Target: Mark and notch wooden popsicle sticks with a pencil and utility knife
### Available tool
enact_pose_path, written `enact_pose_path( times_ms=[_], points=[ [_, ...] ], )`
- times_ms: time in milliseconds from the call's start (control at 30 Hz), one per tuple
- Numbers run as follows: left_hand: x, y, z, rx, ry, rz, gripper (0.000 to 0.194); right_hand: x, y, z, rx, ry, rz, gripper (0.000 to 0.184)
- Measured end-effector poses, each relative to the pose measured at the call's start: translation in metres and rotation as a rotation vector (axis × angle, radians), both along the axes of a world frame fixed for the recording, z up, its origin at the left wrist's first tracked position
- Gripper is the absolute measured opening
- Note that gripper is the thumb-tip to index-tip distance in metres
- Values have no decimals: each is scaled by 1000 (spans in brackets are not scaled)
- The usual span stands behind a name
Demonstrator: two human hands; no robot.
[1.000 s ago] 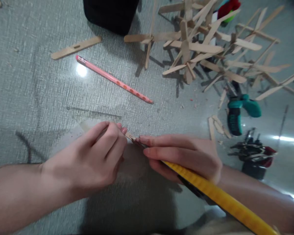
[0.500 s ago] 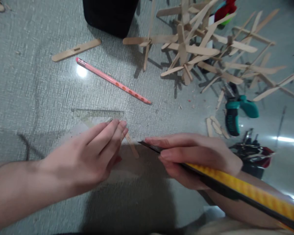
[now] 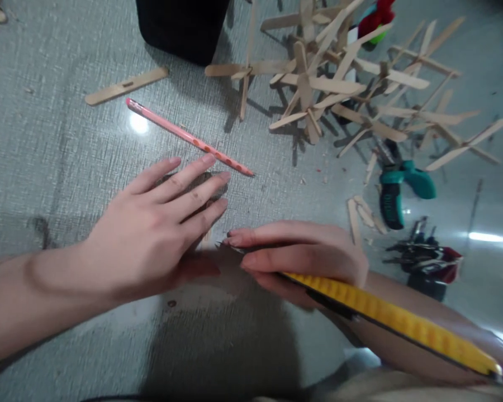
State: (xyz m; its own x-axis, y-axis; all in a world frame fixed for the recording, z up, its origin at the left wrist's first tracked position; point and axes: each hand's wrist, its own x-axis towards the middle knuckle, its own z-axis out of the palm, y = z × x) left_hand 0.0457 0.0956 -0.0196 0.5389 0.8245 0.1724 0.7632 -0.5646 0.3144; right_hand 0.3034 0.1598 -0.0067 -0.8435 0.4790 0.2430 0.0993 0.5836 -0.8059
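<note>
My left hand (image 3: 155, 223) lies palm down with its fingers spread, fingertips close to the pink pencil (image 3: 184, 135); whatever lies beneath the palm is hidden. Gripped in my right hand (image 3: 302, 251) is a yellow and black utility knife (image 3: 373, 310), its handle slanting down to the right. The dark blade tip points left, close to the left index finger. A small pale piece of wooden craft stick (image 3: 207, 231) shows between the left fingers and the blade, mostly covered.
A notched craft stick (image 3: 126, 86) lies beyond the pencil, near a black container (image 3: 182, 28). Crossed-stick assemblies (image 3: 318, 84) crowd the back right. Teal-handled pliers (image 3: 392, 195), loose stick scraps (image 3: 362, 215) and a cluster of dark tools (image 3: 427, 257) lie to the right.
My left hand has spread its fingers and shifted up toward the pencil, covering the ruler and most of the small stick. My right hand has moved left with the knife.
</note>
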Motion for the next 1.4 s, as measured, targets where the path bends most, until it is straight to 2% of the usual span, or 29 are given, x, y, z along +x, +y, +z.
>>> enact_pose_path(
  times_ms=[167,333,467,667,900,1000,1300,1400],
  points=[
    [-2,3,-1,-89,53,-32,74,-9,6,-1,0,31,-29,10],
    [-4,6,0,-135,79,-38,74,-13,10,0,-17,-7,3,10],
    [-4,6,-2,-151,99,-41,81,-12,10,-1,-13,-25,0,9],
    [-3,5,-6,-57,78,-61,82,-12,10,-1,-9,-21,19,11],
    [-2,5,1,-147,85,-35,79,-12,13,3,-6,-50,84,11],
    [-3,5,0,-100,73,-38,79,-14,15,5,-23,-43,96,10],
    [-2,6,0,-147,61,-29,78,-12,14,-1,22,-11,82,13],
    [-3,6,-1,-89,41,-47,86,-12,12,-1,-8,-4,21,12]
  ],
)
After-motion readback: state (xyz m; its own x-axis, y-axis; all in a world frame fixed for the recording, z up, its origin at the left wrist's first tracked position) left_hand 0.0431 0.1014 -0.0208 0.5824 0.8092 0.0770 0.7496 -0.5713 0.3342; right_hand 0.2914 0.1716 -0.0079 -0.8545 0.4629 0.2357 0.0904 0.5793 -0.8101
